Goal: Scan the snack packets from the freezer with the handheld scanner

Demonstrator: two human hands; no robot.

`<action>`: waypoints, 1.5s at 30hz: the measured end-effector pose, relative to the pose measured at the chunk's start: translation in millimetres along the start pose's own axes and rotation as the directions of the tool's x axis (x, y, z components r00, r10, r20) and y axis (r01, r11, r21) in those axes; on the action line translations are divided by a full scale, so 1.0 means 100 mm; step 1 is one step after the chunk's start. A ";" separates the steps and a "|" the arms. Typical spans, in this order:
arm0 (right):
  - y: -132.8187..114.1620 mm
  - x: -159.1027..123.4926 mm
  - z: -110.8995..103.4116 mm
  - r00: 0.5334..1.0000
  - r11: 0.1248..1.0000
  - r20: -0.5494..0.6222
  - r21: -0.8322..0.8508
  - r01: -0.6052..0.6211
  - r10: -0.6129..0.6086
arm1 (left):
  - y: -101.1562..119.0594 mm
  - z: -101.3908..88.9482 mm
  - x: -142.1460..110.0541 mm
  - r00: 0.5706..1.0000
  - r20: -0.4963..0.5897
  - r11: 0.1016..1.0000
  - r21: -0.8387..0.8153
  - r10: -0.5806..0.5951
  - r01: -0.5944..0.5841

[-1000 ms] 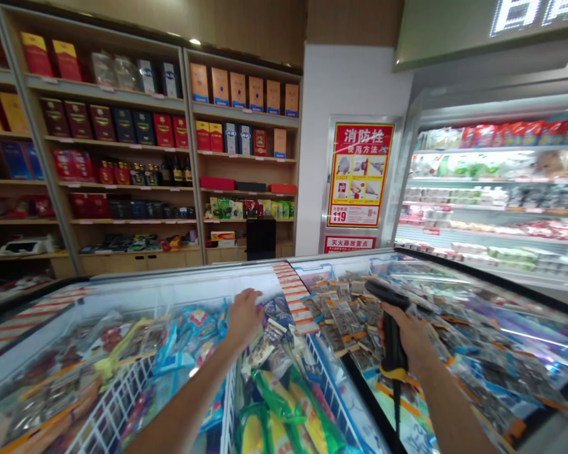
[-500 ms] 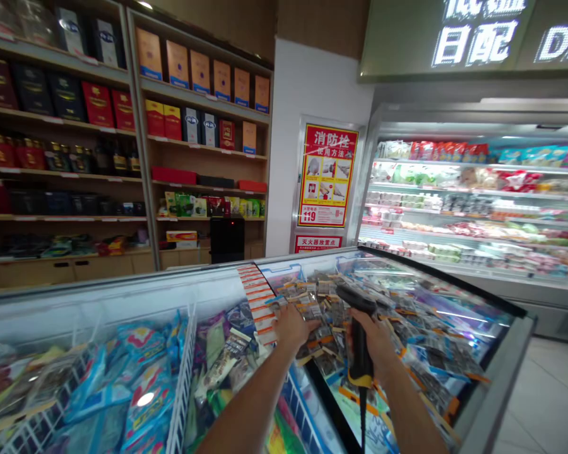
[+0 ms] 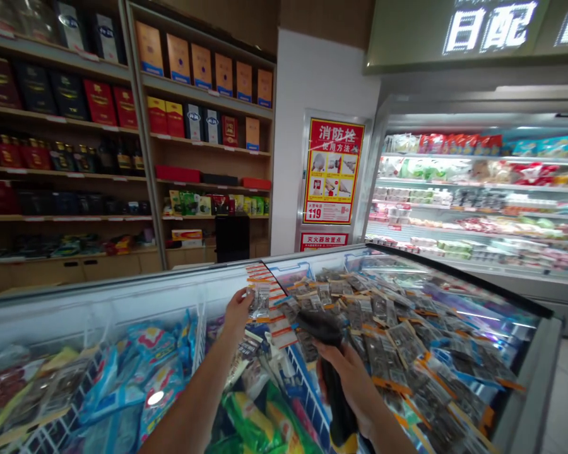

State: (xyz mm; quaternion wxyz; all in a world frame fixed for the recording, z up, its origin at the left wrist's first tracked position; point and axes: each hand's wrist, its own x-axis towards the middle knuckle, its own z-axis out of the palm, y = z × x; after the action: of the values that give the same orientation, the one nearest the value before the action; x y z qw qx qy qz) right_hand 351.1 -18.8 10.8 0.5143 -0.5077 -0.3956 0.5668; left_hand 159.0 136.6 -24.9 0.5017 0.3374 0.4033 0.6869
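Pinched in my left hand [image 3: 239,309] is a small clear-and-orange food packet [image 3: 260,301], held up over the freezer near the orange-striped label strip [image 3: 280,321]. My right hand [image 3: 343,372] is wrapped round the handle of a black barcode scanner [image 3: 322,325] with a yellow-edged base. The scanner's head points to the left, toward the strip and the packet. Many similar packets [image 3: 378,353] lie in a loose heap to the right of the scanner, inside the freezer.
White wire dividers [image 3: 199,340] part the freezer's left side, with blue bags [image 3: 156,378] and green-yellow bags [image 3: 265,416] between them. The freezer's rim [image 3: 208,271] runs across the back. Behind stand wooden shelves [image 3: 208,151] of boxes and a lit refrigerated case [image 3: 478,202].
My left hand has lifted from the packet heap and moved left, now with a packet in its fingers. The scanner has shifted left and turned its head leftward.
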 end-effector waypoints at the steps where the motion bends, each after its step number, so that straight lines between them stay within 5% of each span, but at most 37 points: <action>1: 0.02 -0.03 0.05 1.000 1.000 0.023 -0.018 -0.013 0.013 | 0.02 -0.05 0.01 1.000 -0.009 0.999 -0.031 -0.015 0.015; 15: 0.04 -0.14 0.19 0.990 0.991 0.043 -0.011 -0.133 0.134 | 0.02 -0.06 0.09 1.000 -0.011 0.992 -0.123 0.020 -0.021; 25: 0.12 -0.16 0.25 0.973 0.984 0.160 0.042 -0.173 0.164 | 0.09 -0.13 -0.01 0.998 -0.060 0.989 -0.143 0.037 -0.045; 45: 0.12 -0.20 0.22 0.978 0.990 0.172 0.051 -0.129 0.119 | 0.06 -0.06 0.07 0.996 -0.082 0.997 -0.076 0.024 -0.030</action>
State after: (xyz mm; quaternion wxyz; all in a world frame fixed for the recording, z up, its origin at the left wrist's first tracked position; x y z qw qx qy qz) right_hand 326.3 -38.5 6.5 0.4582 -0.4654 -0.3875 0.6507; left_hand 149.5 140.7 -22.3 0.4882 0.2949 0.3919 0.7219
